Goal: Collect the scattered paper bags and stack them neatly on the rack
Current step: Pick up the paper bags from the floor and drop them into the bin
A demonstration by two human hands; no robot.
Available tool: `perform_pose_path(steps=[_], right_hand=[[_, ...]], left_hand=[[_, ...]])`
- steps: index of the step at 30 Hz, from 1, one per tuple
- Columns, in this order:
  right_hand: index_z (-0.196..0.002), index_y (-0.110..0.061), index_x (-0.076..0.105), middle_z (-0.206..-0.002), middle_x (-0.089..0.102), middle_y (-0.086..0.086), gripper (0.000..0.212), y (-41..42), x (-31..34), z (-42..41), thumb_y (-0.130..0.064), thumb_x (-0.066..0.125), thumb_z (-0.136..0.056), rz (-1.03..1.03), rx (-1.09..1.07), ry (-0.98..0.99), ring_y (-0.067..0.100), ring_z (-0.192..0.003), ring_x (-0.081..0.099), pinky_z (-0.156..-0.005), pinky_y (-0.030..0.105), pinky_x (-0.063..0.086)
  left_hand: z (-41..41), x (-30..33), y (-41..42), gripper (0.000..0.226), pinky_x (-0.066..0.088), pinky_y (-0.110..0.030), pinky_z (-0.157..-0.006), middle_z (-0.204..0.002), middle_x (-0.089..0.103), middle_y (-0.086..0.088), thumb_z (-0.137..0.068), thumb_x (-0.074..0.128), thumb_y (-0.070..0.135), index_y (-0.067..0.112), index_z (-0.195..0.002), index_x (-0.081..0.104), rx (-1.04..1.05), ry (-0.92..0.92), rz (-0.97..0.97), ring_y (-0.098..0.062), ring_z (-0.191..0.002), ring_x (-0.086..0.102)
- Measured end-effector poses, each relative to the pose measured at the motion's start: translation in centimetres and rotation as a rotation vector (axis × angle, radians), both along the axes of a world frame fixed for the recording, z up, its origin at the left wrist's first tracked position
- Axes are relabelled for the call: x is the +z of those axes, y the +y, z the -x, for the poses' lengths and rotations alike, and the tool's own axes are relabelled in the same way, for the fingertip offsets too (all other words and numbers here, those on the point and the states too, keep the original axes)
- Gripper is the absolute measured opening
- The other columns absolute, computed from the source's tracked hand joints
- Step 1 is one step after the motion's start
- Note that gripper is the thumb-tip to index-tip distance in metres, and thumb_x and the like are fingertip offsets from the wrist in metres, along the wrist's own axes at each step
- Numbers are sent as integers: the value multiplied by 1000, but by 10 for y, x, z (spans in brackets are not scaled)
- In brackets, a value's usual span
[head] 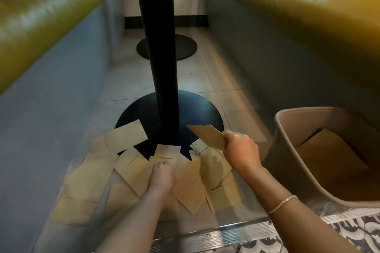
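Observation:
Several flat brown paper bags (127,172) lie scattered on the tiled floor in front of the black table base (148,109). My right hand (240,150) is shut on one flat brown bag (209,134), held tilted above the floor to the right of the pole. My left hand (161,177) reaches down with fingers together onto the bags in the middle of the pile; whether it grips one I cannot tell. A beige bin (292,162) at the right holds more flat brown bags (333,156).
A black table pole (162,47) rises from the round base, with a second round base (181,47) farther back. Yellow padded benches (298,6) flank both sides over grey panels. A metal floor strip (226,232) and patterned rug (339,238) lie near me.

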State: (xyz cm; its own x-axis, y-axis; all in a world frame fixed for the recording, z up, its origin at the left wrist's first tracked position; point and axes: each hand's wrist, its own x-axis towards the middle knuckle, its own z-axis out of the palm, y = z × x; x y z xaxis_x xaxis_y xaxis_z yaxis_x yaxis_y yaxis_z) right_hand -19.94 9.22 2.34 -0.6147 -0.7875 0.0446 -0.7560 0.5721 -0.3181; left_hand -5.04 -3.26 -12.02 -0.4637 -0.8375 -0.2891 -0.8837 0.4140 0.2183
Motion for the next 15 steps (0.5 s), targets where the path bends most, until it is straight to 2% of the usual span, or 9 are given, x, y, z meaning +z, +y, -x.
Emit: perform_pose_path(steps=[2,4,7,9,11,13,15], right_hand=[[-113,-23,59,-98,63,-3,31,-1,6,-3,-7,47,-89,4,14,5,16,-83,53,-66,24,35],[-113,-22,59,-98,63,-3,28,0,16,-7,-8,49,-90,23,42,6,14,-79,49,-67,22,35],[-112,-20,59,-98,62,-2,23,1,46,-10,-12,53,-91,118,72,-15,12,-84,55,-73,24,44],[-108,-18,59,-94,63,0,20,4,75,-5,-12,56,-90,222,55,18,17,-88,61,-80,33,51],[-117,-18,56,-100,63,2,28,13,107,6,-11,57,-90,275,-4,75,19,-93,62,-83,38,53],[-126,-23,52,-108,61,2,38,30,142,19,-10,57,-91,302,-107,107,19,-98,61,-83,36,54],[-126,-26,55,-112,62,4,40,54,176,37,-6,54,-91,305,-218,152,23,-98,60,-79,37,53]], left_hand=[[-6,4,-5,22,45,-23,-64,-100,62,-8,-93,44,12,9,-108,59,8,37,12,-19,-86,59],[-7,10,-8,23,42,-23,-59,-88,63,-5,-95,42,12,12,-97,65,61,111,-38,-17,-76,56],[-2,29,-8,23,46,-27,-63,-85,64,-7,-95,44,17,12,-89,67,151,303,-30,-18,-77,58],[7,50,-5,19,48,-29,-66,-82,64,-6,-92,49,20,12,-87,65,136,420,76,-19,-83,58],[21,82,-1,16,46,-29,-65,-84,64,-5,-92,51,21,13,-90,66,120,557,121,-19,-86,56],[37,119,5,16,46,-24,-61,-86,65,-2,-92,52,20,13,-95,66,125,715,79,-16,-81,60],[53,156,12,15,41,-16,-57,-86,62,1,-92,52,16,12,-99,66,117,843,78,-12,-77,58]])
